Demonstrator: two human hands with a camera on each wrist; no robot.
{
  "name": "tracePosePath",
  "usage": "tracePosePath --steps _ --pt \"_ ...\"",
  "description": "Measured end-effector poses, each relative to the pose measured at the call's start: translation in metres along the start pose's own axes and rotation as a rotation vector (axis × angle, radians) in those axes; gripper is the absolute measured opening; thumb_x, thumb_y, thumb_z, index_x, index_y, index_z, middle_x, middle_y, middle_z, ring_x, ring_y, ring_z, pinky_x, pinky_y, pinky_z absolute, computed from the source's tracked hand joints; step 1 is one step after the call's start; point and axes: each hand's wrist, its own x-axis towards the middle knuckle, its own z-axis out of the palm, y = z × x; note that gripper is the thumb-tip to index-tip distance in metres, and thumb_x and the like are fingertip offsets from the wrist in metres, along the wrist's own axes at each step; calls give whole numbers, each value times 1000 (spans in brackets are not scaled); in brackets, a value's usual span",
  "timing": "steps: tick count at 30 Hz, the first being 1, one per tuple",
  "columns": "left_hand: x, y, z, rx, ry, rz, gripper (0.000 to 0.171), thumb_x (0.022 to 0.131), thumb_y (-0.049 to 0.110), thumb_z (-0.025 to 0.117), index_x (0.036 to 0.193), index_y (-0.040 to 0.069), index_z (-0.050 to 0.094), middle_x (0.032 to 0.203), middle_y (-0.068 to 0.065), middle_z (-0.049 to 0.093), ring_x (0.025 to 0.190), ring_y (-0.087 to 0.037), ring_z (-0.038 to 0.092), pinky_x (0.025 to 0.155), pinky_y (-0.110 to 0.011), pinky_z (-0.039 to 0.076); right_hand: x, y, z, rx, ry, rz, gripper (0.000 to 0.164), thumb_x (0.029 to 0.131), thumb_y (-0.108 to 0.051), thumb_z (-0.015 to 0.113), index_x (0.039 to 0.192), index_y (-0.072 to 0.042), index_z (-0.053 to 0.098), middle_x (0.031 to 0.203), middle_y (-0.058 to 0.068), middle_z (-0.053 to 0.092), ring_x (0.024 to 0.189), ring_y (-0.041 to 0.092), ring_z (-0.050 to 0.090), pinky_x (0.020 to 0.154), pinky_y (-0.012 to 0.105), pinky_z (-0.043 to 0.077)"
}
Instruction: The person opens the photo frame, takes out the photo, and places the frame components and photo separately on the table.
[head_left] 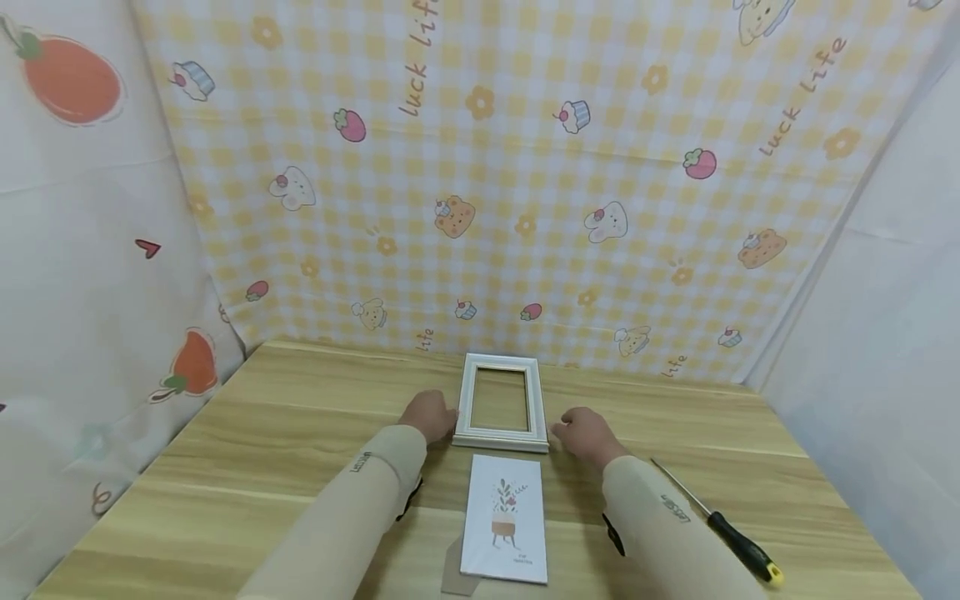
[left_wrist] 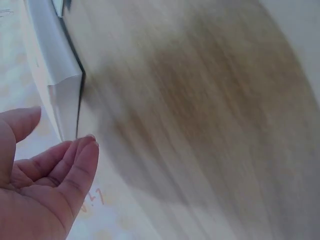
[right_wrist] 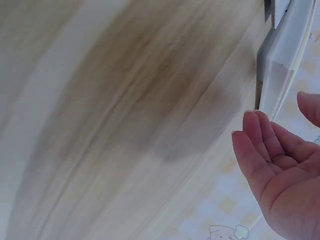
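A white picture frame lies flat on the wooden table, its opening showing bare wood. My left hand is at the frame's left side, fingertips right by its edge. In the left wrist view, the fingers are loosely bent and the thumb stands apart, near the frame's corner. On the opposite side, my right hand is close to the frame's lower right corner. The right wrist view has those fingers gently bent beside the frame's end, thumb held away. Neither hand grips anything.
Below the frame lies a white card with a potted plant drawing, over a greyish-brown piece. A screwdriver with a black and yellow handle lies beside the right forearm. A checked cloth hangs behind the table.
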Motion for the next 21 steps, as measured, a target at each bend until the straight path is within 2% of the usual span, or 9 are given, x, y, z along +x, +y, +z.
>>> tracePosePath --steps 6,11,13,15,17,21 --pt "-20 5 -20 -36 -28 4 41 97 16 55 59 11 40 57 0 38 50 -12 37 51 -26 36 -15 2 -5 67 28 7 34 96 -16 55 118 10 60 114 24 64 106 38 60 88 50 49" --pt "-38 13 -33 -40 -19 22 34 96 14 57 66 9 42 61 -1 39 53 -13 37 53 -25 36 -29 -2 -9 102 33 -7 33 96 -14 55 120 9 59 112 22 64 103 35 61 85 48 50" --pt "-44 14 -36 -29 -14 35 30 95 14 58 69 7 44 62 -2 41 53 -13 38 53 -25 35 -34 -4 -9 95 41 -18 32 95 -14 56 118 8 60 109 19 66 98 31 63 83 46 51" --pt "-49 15 -39 -25 -13 46 24 94 13 60 74 3 50 66 -4 47 58 -15 43 55 -27 39 -39 -6 -8 85 49 -30 30 95 -13 57 116 8 62 104 15 67 91 25 62 80 44 51" --pt "-54 15 -40 -22 -22 59 19 94 12 60 82 -1 55 72 -7 54 62 -17 47 59 -30 43 -44 -7 -6 79 54 -38 29 94 -13 57 114 7 63 98 11 67 80 19 59 74 40 51" --pt "-63 16 -42 -37 -42 81 17 92 10 59 94 -7 59 85 -12 60 71 -20 53 68 -37 49 -56 -8 -2 74 51 -41 28 93 -12 58 113 7 64 91 7 65 70 15 50 69 35 47"
